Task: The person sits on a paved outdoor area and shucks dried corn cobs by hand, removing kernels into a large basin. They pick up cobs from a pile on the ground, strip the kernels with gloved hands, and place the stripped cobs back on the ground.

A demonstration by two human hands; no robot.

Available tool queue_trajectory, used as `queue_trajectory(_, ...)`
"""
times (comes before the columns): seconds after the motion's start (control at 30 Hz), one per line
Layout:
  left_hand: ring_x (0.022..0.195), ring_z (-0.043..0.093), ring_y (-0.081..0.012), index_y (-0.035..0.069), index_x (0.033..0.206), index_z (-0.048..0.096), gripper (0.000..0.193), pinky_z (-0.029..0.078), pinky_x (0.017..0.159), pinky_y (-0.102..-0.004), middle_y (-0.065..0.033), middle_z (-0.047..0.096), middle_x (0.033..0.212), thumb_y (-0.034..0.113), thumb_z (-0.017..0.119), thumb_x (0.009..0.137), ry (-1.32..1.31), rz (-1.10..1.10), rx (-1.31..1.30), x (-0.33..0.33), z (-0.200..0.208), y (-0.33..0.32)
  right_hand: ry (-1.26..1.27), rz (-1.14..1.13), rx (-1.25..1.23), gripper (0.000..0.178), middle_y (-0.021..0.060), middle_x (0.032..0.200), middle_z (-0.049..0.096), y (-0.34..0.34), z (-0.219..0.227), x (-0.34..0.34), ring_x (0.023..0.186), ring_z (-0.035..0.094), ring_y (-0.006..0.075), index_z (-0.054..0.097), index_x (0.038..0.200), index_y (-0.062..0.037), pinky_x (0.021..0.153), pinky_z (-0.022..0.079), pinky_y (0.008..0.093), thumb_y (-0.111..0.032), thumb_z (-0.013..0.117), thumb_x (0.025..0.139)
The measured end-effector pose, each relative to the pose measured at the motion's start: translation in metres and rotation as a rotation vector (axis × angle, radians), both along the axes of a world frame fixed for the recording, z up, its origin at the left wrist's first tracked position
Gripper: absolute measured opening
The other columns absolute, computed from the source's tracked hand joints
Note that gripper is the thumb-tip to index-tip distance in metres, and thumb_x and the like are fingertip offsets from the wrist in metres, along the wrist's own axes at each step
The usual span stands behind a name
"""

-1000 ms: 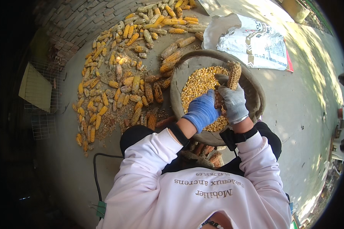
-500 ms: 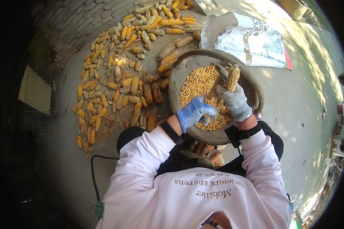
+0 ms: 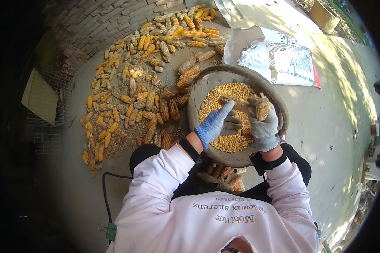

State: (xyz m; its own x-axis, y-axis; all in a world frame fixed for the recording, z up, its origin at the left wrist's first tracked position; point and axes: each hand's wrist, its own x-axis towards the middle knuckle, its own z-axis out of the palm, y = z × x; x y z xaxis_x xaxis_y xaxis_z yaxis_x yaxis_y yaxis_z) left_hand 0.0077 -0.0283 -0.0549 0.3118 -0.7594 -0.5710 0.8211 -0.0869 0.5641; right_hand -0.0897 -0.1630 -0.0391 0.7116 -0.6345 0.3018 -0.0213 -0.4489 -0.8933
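Observation:
A wide round clay-coloured basin (image 3: 198,90) stands in front of me, with loose yellow corn kernels (image 3: 228,145) inside it. Over its right side my right hand (image 3: 266,128), in a grey work glove, is closed round a pale corn cob (image 3: 263,108) held upright. My left hand (image 3: 217,122), in a blue and grey glove, hovers above the kernels. Its thumb is stretched away from the fingers and nothing shows in the palm. A small gap separates the two hands.
Many corn cobs (image 3: 150,99) lie heaped on the concrete floor to the left, up to a brick wall (image 3: 93,25). A white printed sack (image 3: 283,55) lies beyond the basin. Bare cobs (image 3: 226,177) lie between my legs. A wire cage (image 3: 50,101) stands far left.
My left hand has opened, its thumb lifting and fingers spreading. My right hand has turned the cob, which now points more toward the camera. The whole view has shifted slightly.

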Motion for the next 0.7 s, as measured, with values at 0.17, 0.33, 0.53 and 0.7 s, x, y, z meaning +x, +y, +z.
queue_trajectory(0.17, 0.089, 0.062, -0.0209, 0.007, 0.112, 0.051, 0.046, 0.054, 0.076, -0.0373, -0.0085, 0.060, 0.097, 0.039, 0.063, 0.081, -0.083, 0.110, -0.006, 0.006, 0.010, -0.001, 0.010, 0.226, -0.010, 0.034, 0.0092, 0.102, 0.059, 0.021, -0.001, -0.008, 0.090, 0.059, 0.0227, 0.058, 0.106, -0.0020, 0.080, 0.048, 0.0290, -0.005, 0.066, 0.073)
queue_trajectory(0.33, 0.082, 0.060, -0.0108, 0.004, 0.112, 0.052, 0.039, 0.052, 0.071, -0.0250, -0.0030, 0.059, 0.095, 0.028, 0.063, 0.083, -0.352, 0.011, -0.030, 0.000, 0.010, 0.001, -0.186, 0.284, 0.802, 0.041, 0.0104, 0.109, 0.058, -0.007, 0.004, -0.004, 0.101, 0.056, 0.0177, 0.049, 0.121, 0.0029, 0.090, 0.044, 0.0310, -0.010, 0.057, 0.083)
queue_trajectory(0.53, 0.081, 0.060, -0.0102, 0.003, 0.110, 0.052, 0.036, 0.051, 0.071, -0.0242, -0.0017, 0.059, 0.089, 0.027, 0.062, 0.085, -0.292, -0.073, -0.069, -0.013, 0.020, 0.000, -0.165, 0.293, 1.159, 0.032, 0.0054, 0.095, 0.062, -0.011, -0.002, 0.001, 0.086, 0.060, 0.0151, 0.056, 0.110, -0.0009, 0.078, 0.048, 0.0289, -0.019, 0.058, 0.084)
queue_trajectory(0.7, 0.084, 0.063, -0.0175, 0.002, 0.108, 0.051, 0.037, 0.050, 0.075, -0.0296, -0.0085, 0.063, 0.090, 0.028, 0.063, 0.083, -0.339, -0.146, 0.179, -0.012, 0.022, -0.002, -0.143, 0.281, 1.086, 0.035, 0.0052, 0.097, 0.061, -0.007, 0.001, 0.007, 0.086, 0.059, 0.0149, 0.054, 0.114, -0.0012, 0.078, 0.048, 0.0281, -0.019, 0.059, 0.084)
